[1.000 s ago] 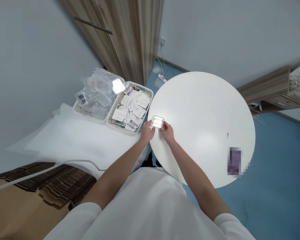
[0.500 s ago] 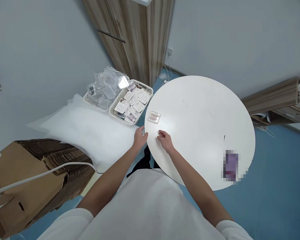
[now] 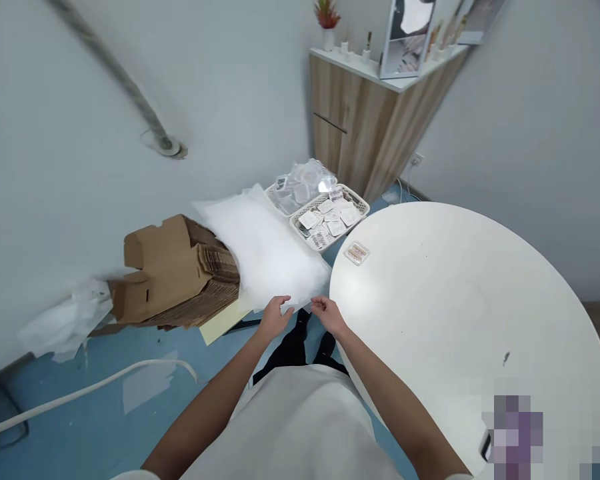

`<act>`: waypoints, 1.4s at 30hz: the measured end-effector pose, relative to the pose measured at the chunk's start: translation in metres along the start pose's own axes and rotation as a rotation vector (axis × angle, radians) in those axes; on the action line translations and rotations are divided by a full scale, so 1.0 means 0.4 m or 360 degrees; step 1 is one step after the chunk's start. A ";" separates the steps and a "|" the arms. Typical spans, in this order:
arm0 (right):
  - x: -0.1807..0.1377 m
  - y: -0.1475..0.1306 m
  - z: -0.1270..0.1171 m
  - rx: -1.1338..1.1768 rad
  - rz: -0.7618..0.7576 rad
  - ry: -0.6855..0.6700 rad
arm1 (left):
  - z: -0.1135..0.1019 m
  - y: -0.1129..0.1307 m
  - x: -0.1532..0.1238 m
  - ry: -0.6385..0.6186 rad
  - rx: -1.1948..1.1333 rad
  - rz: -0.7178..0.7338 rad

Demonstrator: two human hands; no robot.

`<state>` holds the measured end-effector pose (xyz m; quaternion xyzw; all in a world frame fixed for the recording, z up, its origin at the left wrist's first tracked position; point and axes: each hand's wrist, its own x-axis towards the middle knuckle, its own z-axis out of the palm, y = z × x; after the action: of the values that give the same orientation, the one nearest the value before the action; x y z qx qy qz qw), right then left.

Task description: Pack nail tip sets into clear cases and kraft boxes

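Note:
My left hand hovers at the near edge of a stack of white foam sheets, fingers curled and apart, holding nothing. My right hand is beside it, just off the left rim of the round white table, fingers loosely bent and empty. A small clear plastic case lies on the table near its far left edge, away from both hands.
Two white baskets stand past the foam sheets: one with printed cards, one with clear plastic cases. Flattened cardboard boxes lie to the left on the blue floor. A wooden cabinet stands behind. A blurred purple object sits on the table's near right.
Both hands let go of the clear case, left it on the table and drew back to the left, toward the foam sheets. The view swung left.

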<state>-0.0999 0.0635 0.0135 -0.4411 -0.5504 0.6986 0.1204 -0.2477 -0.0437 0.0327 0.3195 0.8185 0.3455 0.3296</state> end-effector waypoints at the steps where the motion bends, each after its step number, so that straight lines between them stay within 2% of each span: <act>1: 0.013 -0.006 0.010 -0.0038 -0.0007 -0.0043 | -0.014 -0.013 0.001 0.0052 0.0037 -0.0008; 8: 0.125 -0.057 0.090 -0.0309 0.0020 -0.0192 | -0.098 -0.065 0.030 0.0182 0.0023 -0.0060; 12: 0.210 -0.104 0.153 -0.0542 -0.0079 -0.0129 | -0.142 -0.084 0.084 0.0199 -0.0036 -0.0031; 15: 0.273 -0.125 0.194 -0.0764 -0.0212 0.0032 | -0.164 -0.098 0.134 0.0145 -0.0093 0.0091; 17: 0.309 -0.128 0.215 -0.0893 -0.0219 0.0108 | -0.174 -0.104 0.166 0.0074 -0.0079 0.0177; 21: 0.359 -0.119 0.246 -0.1072 -0.0134 0.0193 | -0.184 -0.112 0.217 -0.0137 0.0037 0.0116; 24: 0.378 -0.113 0.258 -0.1102 -0.0117 0.0234 | -0.186 -0.125 0.241 -0.0223 0.0033 -0.0005; 28: 0.392 -0.123 0.259 -0.1078 -0.0144 0.0245 | -0.182 -0.151 0.255 -0.0239 -0.0086 -0.0098; 34: 0.398 -0.161 0.264 -0.1087 -0.0179 0.0392 | -0.171 -0.171 0.263 -0.0236 -0.0226 -0.0103; 38: 0.387 -0.169 0.268 -0.1181 -0.0058 0.0553 | -0.165 -0.177 0.262 -0.0203 -0.0290 -0.0109; 40: 0.379 -0.176 0.268 -0.1200 -0.0025 0.0560 | -0.166 -0.179 0.258 -0.0165 -0.0321 -0.0076; 42: 0.374 -0.192 0.271 -0.1208 -0.0099 0.0498 | -0.169 -0.179 0.252 -0.0130 -0.0336 -0.0030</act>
<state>-0.2924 0.1176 0.0090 -0.5383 -0.7570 0.3666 0.0524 -0.3787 -0.0320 -0.0181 0.2890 0.7665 0.4133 0.3977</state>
